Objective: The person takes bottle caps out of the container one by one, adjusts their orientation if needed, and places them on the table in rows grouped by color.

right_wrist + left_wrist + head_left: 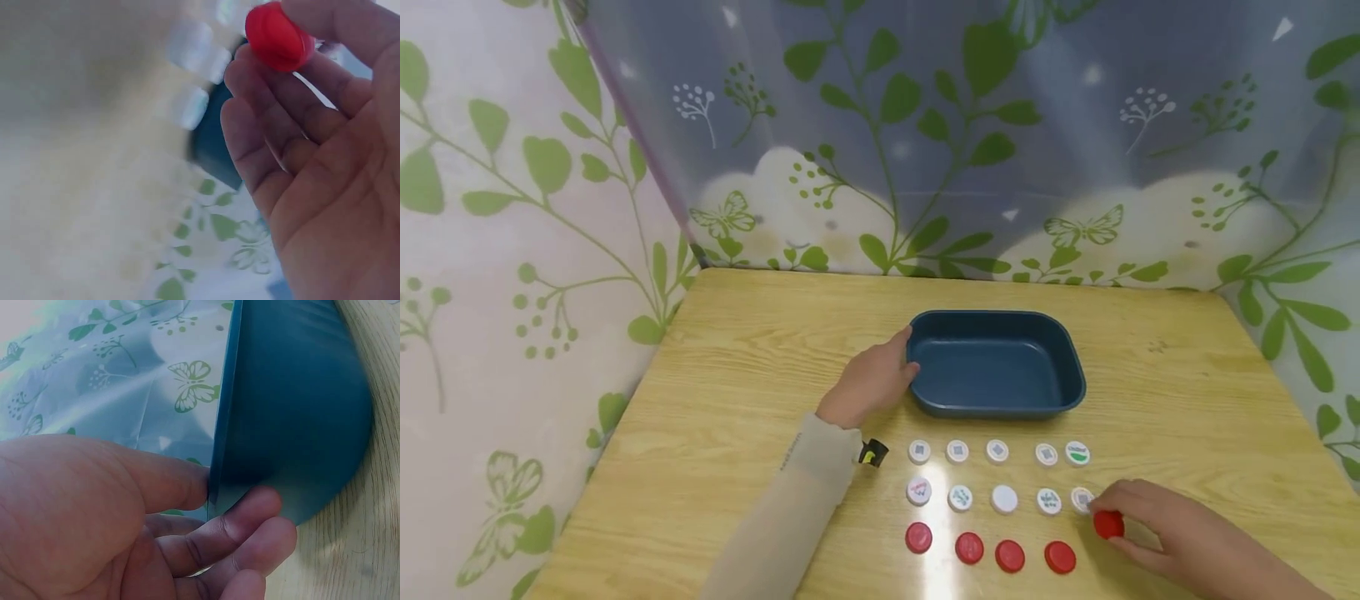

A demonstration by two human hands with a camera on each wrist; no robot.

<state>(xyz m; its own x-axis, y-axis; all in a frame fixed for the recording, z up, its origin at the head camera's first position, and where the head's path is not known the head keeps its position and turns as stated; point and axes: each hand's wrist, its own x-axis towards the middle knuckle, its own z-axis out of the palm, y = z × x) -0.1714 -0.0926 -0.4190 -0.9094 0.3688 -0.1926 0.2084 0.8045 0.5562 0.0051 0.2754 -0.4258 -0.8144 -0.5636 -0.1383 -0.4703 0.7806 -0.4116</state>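
A dark blue rectangular basin (992,375) with rounded corners stands on the wooden table, nothing inside it. At its left end my left hand (868,379) grips the rim, thumb and fingers on either side of the wall (294,406). My right hand (1187,525) pinches a red bottle cap (1108,524) between thumb and fingers, at the right end of the rows of caps; the hollow inside of this cap (279,36) faces the right wrist camera. Close by its fingertips lies a white cap (1082,500) with a printed top.
Two rows of white caps (957,451), several with printed tops, lie in front of the basin. Nearer the person runs a row of red caps (969,547). Leaf-patterned cloth (925,192) hangs behind the table (737,375) and at both sides.
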